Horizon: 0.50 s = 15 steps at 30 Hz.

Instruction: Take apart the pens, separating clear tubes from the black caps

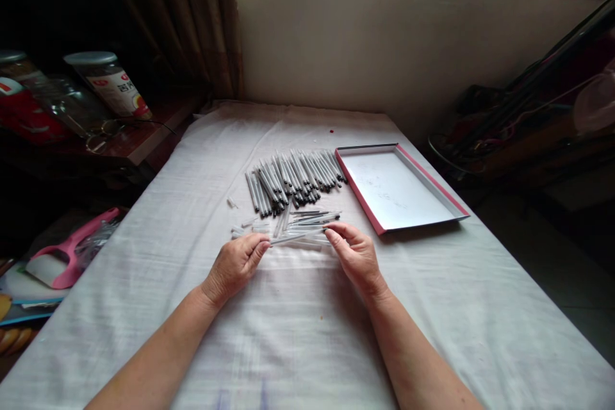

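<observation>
left hand [235, 262] and right hand [356, 259] had fingers pinched on opposite ends of a thin clear pen tube [298, 236], low over the cloth [298, 346]. loose refills [314, 218] crowded the far side, pen pile [288, 179] beyond. shallow box lid [360, 198] sat right of the pile, short clear pieces [261, 228] near the left hand.

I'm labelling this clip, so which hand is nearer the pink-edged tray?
Right. The right hand is just off the near-left corner of the pink-edged tray; the left hand is farther left.
</observation>
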Tool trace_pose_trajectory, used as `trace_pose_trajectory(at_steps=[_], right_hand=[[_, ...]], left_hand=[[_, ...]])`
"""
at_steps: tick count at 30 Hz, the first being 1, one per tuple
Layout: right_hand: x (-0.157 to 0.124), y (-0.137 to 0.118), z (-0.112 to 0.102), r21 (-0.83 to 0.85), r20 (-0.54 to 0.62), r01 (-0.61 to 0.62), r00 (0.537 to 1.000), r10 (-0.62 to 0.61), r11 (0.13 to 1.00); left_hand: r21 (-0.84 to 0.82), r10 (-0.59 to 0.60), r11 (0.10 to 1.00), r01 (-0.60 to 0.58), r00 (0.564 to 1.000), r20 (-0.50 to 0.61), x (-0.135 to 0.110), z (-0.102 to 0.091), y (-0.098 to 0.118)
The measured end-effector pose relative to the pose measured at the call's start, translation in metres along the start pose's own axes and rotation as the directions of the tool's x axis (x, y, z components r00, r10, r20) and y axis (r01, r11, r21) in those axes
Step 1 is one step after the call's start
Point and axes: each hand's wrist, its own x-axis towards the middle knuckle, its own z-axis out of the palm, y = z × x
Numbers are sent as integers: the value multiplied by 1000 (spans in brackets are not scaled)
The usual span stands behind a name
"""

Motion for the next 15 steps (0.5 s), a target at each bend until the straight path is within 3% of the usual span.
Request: trace_pose_trajectory(at_steps=[7, 12, 15], right_hand=[[5, 8, -5, 80, -66, -57, 996, 63, 995], [6, 14, -6, -203, -154, 20, 987, -52, 979], [7, 19, -6, -348, -143, 69, 982, -126, 935]], left_hand=[[-292, -220, 919, 266, 958, 183, -1, 0, -1], [-350, -272, 882, 314, 948, 164, 0, 1, -2], [-358, -281, 875, 326, 944, 173, 1, 0, -1]])
